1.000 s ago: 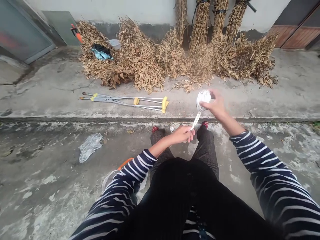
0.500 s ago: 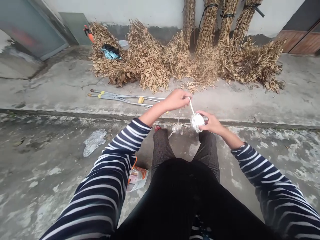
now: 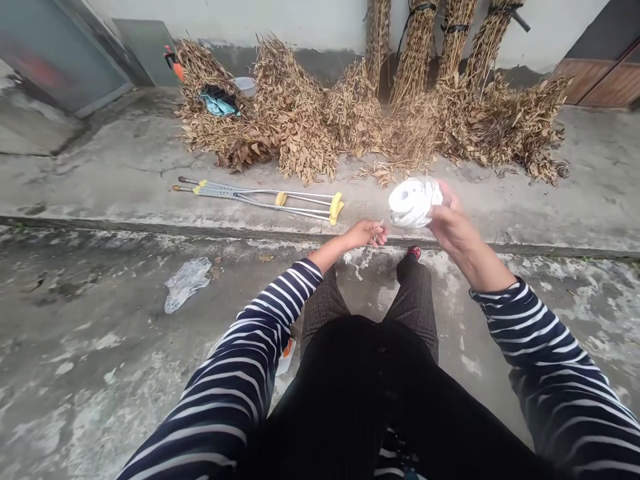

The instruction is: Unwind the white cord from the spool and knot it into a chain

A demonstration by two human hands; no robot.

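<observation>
My right hand (image 3: 453, 223) is wrapped round a white ball of plastic twine (image 3: 413, 200), held up in front of me at chest height. My left hand (image 3: 367, 233) is just left of and below the ball, fingers pinched on the loose end of the twine, which is barely visible. Both arms wear dark sleeves with white stripes. I sit with my legs stretched out over the concrete ground, and a red shoe (image 3: 413, 252) shows below the hands.
A pair of metal crutches with yellow pads (image 3: 260, 195) lies on the raised concrete step. Bundles of dried leafy stalks (image 3: 350, 113) are heaped against the wall. A crumpled clear plastic bag (image 3: 186, 281) lies at left. An orange-and-white packet (image 3: 287, 353) sits by my left leg.
My right hand has lifted the twine ball upward and turned it. My left hand has dropped from above the ball to below and left of it.
</observation>
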